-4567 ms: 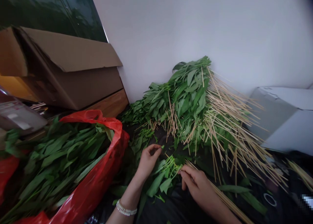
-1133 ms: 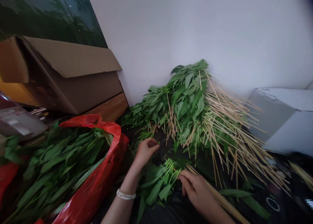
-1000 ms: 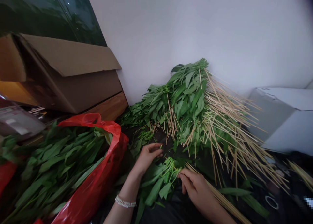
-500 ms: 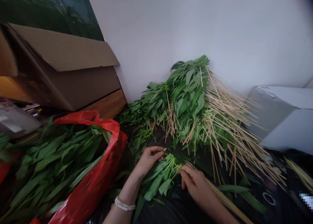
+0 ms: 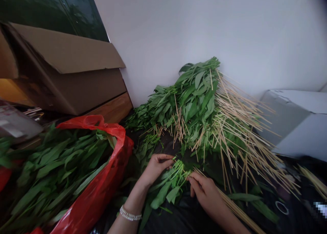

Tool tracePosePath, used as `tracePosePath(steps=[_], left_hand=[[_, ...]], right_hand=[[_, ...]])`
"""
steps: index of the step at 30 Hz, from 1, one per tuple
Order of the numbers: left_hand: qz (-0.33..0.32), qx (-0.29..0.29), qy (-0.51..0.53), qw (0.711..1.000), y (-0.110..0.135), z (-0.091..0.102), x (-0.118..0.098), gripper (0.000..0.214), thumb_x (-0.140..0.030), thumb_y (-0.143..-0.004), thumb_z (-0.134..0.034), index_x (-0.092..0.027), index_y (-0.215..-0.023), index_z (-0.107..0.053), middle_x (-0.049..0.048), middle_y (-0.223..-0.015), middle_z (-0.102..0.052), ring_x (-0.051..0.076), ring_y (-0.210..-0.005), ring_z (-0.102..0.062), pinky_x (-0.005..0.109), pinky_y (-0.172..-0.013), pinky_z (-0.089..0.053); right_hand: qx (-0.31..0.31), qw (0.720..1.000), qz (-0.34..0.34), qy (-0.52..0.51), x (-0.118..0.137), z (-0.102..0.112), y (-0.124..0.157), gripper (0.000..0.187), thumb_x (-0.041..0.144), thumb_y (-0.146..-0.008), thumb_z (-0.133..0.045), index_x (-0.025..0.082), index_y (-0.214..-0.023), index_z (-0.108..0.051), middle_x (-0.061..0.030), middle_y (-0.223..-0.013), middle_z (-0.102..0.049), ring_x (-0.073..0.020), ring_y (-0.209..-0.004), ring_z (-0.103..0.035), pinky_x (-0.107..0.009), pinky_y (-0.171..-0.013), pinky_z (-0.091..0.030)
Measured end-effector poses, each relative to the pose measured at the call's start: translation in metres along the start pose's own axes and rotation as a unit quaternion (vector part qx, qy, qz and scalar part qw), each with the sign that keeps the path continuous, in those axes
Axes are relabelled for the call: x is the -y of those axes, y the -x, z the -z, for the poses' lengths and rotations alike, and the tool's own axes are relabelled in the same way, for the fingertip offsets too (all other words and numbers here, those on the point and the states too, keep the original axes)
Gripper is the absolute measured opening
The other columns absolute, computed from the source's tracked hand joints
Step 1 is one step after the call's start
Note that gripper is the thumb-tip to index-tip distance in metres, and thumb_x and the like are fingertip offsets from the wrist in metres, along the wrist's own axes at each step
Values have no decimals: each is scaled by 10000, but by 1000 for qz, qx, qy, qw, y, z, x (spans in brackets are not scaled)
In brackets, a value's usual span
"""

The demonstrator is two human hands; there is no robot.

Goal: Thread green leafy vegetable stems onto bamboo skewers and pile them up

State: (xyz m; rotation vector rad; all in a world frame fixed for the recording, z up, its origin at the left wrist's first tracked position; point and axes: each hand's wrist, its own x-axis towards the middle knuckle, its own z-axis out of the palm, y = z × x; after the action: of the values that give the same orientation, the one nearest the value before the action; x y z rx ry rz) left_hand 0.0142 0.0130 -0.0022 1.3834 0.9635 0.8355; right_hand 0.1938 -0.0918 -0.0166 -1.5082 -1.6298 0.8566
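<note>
My left hand (image 5: 161,166) is closed in a pinch on a green stem (image 5: 174,157), just above a small bunch of leafy greens (image 5: 168,190). The cut stem ends of that bunch lie side by side, pointing up and to the right. At the bunch's right edge, my right hand (image 5: 201,186) pinches what looks like a thin bamboo skewer, mostly hidden by the fingers and stems. Loose bamboo skewers (image 5: 238,211) lie under and beside my right forearm.
Skewered greens (image 5: 196,87) are heaped against the white wall, their sticks (image 5: 245,118) jutting right. A red plastic bag (image 5: 120,152) of leafy greens (image 5: 53,169) stands at left. Behind it is an open cardboard box (image 5: 84,87); a white box (image 5: 301,121) sits at right.
Both hands hold nearly the same pose over the bunch. My left fingers have shifted very slightly to the right with the stem.
</note>
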Motion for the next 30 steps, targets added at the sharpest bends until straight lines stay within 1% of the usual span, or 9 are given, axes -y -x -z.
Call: tracePosePath(steps=[4,9,17,20,23,27,30], left_hand=[[-2,-2,-16,1000,0,0,0,275,-321,-670,-751,-120,-857,-747,32,-645,-684,90,-527,-520,206,-543,-407],[-12,-25,-23,999,0,-1,-4,279,-324,-657,-753,-114,-841,-751,43,-650,-690,98,-529,-513,216,-543,-400],[-18,-14,-34,999,1,-3,-2,293,-349,-667,-745,-112,-840,-749,38,-625,-675,101,-519,-503,220,-533,-394],[-18,-25,-37,999,1,-3,-2,297,-353,-687,-728,-112,-859,-741,44,-659,-682,100,-528,-506,219,-536,-395],[-30,-30,-49,998,1,-2,-4,290,-359,-731,-689,-125,-895,-739,57,-746,-699,117,-587,-537,226,-576,-414],[-75,13,-77,994,2,-1,-5,267,-333,-753,-682,-142,-930,-741,73,-859,-692,165,-762,-593,247,-705,-442],[-99,16,-95,990,2,0,-5,260,-325,-766,-673,-145,-940,-742,73,-861,-683,170,-791,-591,251,-728,-440]], right_hand=[[4,1000,-6,-1,1,1,0,322,349,-911,-352,224,-639,-469,32,-532,-534,-125,-541,-513,-236,-573,-342],[4,1000,-4,4,2,1,0,323,358,-917,-348,222,-656,-481,31,-535,-529,-125,-539,-502,-240,-573,-341],[-1,1000,2,8,0,0,1,320,346,-924,-345,224,-664,-487,36,-533,-526,-123,-543,-507,-235,-579,-340],[1,1000,1,6,1,0,1,325,343,-923,-350,222,-650,-478,36,-530,-524,-121,-532,-502,-234,-569,-334],[3,1000,-4,1,2,2,1,318,343,-924,-351,220,-667,-492,36,-535,-524,-121,-528,-498,-236,-559,-330],[3,1000,-4,0,2,2,2,318,343,-925,-348,219,-672,-495,33,-543,-536,-120,-533,-504,-237,-564,-334],[1,1000,-3,-2,1,1,1,323,352,-922,-343,220,-665,-489,32,-540,-532,-121,-538,-508,-237,-574,-345]])
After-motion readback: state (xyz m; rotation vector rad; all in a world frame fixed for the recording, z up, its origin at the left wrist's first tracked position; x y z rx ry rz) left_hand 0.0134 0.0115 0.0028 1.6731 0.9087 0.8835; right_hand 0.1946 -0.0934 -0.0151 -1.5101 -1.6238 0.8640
